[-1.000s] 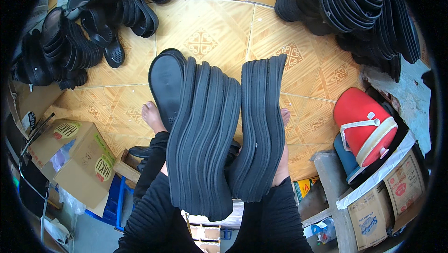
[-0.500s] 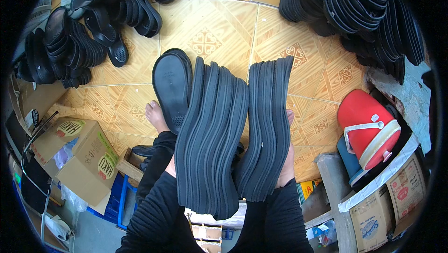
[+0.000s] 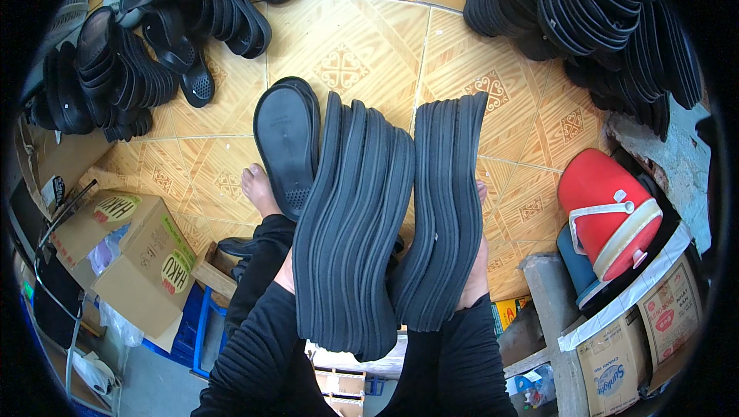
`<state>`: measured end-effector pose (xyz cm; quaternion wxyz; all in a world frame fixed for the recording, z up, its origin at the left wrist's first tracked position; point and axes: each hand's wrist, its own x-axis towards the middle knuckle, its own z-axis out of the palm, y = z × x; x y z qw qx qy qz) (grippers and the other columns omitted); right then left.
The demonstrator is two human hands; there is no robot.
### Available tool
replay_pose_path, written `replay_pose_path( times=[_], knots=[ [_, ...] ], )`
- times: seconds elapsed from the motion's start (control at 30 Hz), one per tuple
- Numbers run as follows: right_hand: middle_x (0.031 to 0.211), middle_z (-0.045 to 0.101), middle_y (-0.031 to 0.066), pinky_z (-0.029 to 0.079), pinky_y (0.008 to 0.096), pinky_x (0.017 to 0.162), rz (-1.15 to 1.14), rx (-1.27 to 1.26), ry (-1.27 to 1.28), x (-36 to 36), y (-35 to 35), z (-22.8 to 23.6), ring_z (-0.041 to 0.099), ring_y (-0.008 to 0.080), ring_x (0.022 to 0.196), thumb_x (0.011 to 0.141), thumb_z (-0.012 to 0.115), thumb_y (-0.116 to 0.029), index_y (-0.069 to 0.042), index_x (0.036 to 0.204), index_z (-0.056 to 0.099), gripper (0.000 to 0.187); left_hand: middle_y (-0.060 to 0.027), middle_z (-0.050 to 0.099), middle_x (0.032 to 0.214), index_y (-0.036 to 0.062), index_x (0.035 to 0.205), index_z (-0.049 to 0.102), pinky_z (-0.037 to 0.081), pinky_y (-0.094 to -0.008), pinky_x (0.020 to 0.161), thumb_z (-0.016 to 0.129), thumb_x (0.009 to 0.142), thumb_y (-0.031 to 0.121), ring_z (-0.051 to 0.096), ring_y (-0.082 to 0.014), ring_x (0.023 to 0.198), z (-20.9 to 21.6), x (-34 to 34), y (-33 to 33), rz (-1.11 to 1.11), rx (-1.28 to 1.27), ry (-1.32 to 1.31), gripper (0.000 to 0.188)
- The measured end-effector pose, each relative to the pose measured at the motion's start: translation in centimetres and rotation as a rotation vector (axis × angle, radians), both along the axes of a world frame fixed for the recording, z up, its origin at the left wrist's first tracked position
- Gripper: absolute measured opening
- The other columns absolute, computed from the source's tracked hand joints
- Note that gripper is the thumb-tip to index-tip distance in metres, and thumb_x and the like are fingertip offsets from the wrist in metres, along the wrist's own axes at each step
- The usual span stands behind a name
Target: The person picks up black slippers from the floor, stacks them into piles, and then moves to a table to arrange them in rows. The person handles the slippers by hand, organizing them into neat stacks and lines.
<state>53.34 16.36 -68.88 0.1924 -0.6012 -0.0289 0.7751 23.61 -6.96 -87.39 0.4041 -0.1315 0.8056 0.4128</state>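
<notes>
A wide row of black shoe soles (image 3: pixel 354 225), pressed side by side on edge, is in front of me. A narrower row of the same soles (image 3: pixel 445 217) stands against its right side. My left hand (image 3: pixel 285 272) grips the outer left side of the wide row; its fingers are hidden behind the soles. On the far right side my right hand (image 3: pixel 477 275) holds the narrower row, its fingers mostly covered too. Beyond the wide row's left side, a flat black sole (image 3: pixel 283 140) lies face up on others on the floor, next to my bare foot (image 3: pixel 259 190).
Piles of black soles lie at the far left (image 3: pixel 142 71) and far right (image 3: pixel 593 17) on the tiled floor (image 3: pixel 346 40). At left is an open cardboard box (image 3: pixel 138 255). A red container with a white handle (image 3: pixel 604 205) and more cartons (image 3: pixel 616 363) stand at right.
The view has shifted very slightly, so the held soles appear a little further right. Both hands keep their hold.
</notes>
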Motion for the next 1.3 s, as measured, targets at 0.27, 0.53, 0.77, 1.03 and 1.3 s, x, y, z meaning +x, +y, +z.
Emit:
replay_pose_path(
  times=[0.27, 0.53, 0.77, 1.03, 1.3],
  knots=[
    [0.124, 0.063, 0.0132, 0.053, 0.0328, 0.093, 0.114, 0.263, -0.146, 2.4, 2.5, -2.8, 0.064, 0.0215, 0.109, 0.1, 0.059, -0.028, 0.003, 0.134, 0.051, 0.047, -0.0111, 0.064, 0.121, -0.0013, 0.131, 0.052, 0.049, -0.0372, 0.099, 0.058, 0.099, 0.04, 0.061, -0.0202, 0.113, 16.6, 9.1, 6.9, 0.32, 0.294, -0.912, 0.053],
    [0.123, 0.063, 0.0158, 0.046, 0.0335, 0.094, 0.417, 0.586, -0.832, 8.4, 10.6, -17.7, 0.059, 0.0214, 0.107, 0.094, 0.068, -0.023, 0.006, 0.133, 0.049, 0.053, -0.0112, 0.058, 0.129, -0.0003, 0.138, 0.044, 0.047, -0.0374, 0.1, 0.066, 0.093, 0.047, 0.058, -0.021, 0.116, 18.8, 10.4, 9.0, 0.227, 0.253, -0.672, 0.068],
    [0.124, 0.058, 0.016, 0.049, 0.0346, 0.097, 0.71, 0.441, -0.128, 0.8, 3.0, -4.5, 0.058, 0.0231, 0.115, 0.09, 0.073, -0.029, -0.001, 0.144, 0.042, 0.069, -0.0162, 0.054, 0.134, -0.0044, 0.141, 0.039, 0.045, -0.0385, 0.103, 0.044, 0.1, 0.057, 0.055, -0.0253, 0.121, 18.5, 12.0, 9.0, 0.183, 0.167, -0.565, 0.074],
    [0.14, 0.049, 0.0207, 0.036, 0.0358, 0.109, 0.562, 0.392, -0.069, -5.3, -4.2, 3.4, 0.048, 0.026, 0.13, 0.082, 0.081, -0.027, 0.009, 0.146, 0.03, 0.089, -0.0162, 0.058, 0.131, -0.0042, 0.134, 0.049, 0.044, -0.0348, 0.105, 0.04, 0.103, 0.052, 0.057, -0.0227, 0.12, 18.0, 12.1, 8.0, 0.068, 0.208, -0.558, 0.065],
    [0.143, 0.045, 0.0228, 0.032, 0.0378, 0.112, 0.659, 0.558, -0.462, -5.8, -7.4, 5.5, 0.045, 0.0281, 0.133, 0.084, 0.076, -0.019, 0.01, 0.147, 0.027, 0.084, -0.0158, 0.065, 0.125, -0.0067, 0.13, 0.058, 0.045, -0.0288, 0.099, 0.058, 0.1, 0.01, 0.061, -0.0182, 0.112, 17.9, 13.8, 7.6, -0.112, 0.1, 0.042, 0.035]
  ],
)
